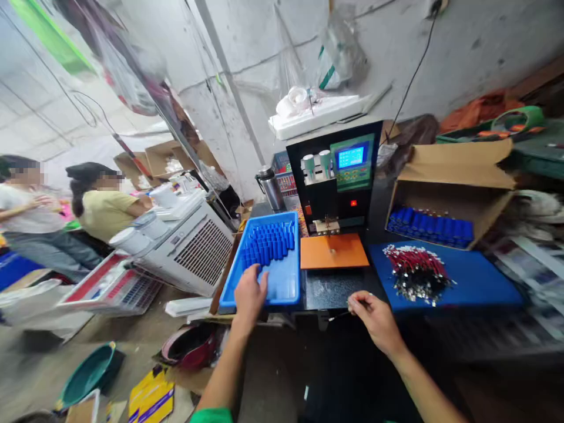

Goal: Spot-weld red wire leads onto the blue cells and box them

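Note:
My left hand (251, 292) is over the near left part of a blue plastic tray (284, 288), thumb and index finger apart, close to the nearest blue cylindrical battery cells (267, 244) standing in rows. I see nothing in its grasp, though the far fingertips are partly hidden. My right hand (372, 320) is in front of the black worktable's edge, its fingers pinched on a thin dark wire lead (338, 318) that sticks out to the left. Between and beyond the hands stands a black spot-welding machine (326, 194) with a lit display and an orange plate (332, 251) before it.
Right of the machine, a pile of red and black wire leads (418, 270) lies on a blue board (484, 279). Behind it an open cardboard box (458, 176) holds blue cells. A steel flask (271, 188) stands behind the tray. Two people sit at the far left, beyond an air cooler (198, 247).

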The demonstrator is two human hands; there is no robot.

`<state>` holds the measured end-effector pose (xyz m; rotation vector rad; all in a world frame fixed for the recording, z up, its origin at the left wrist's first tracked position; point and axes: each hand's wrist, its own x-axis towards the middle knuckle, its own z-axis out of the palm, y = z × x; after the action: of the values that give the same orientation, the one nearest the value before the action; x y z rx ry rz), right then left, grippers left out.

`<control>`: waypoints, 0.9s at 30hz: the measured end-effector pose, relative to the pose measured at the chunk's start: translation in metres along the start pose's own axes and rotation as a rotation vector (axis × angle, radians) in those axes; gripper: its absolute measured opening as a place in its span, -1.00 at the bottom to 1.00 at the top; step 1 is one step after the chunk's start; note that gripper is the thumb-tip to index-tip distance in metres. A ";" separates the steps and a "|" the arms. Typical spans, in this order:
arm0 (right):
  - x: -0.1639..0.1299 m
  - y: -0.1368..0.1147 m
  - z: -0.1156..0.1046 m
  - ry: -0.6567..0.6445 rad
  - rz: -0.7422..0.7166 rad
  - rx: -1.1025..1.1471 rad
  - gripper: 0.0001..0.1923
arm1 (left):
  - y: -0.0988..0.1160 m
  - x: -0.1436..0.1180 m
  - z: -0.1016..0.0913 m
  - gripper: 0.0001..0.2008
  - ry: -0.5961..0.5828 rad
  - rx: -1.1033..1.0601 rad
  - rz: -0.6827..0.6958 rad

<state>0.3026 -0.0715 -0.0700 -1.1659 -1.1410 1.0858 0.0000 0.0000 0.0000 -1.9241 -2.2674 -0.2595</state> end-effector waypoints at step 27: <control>-0.038 0.031 0.007 -0.056 0.235 0.094 -0.35 | -0.019 0.051 0.032 -0.25 -0.166 0.098 -0.240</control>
<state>0.2906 -0.1061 -0.1041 -1.2232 -1.0005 1.3449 -0.0274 0.0537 -0.0198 -1.6837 -2.5679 -0.0149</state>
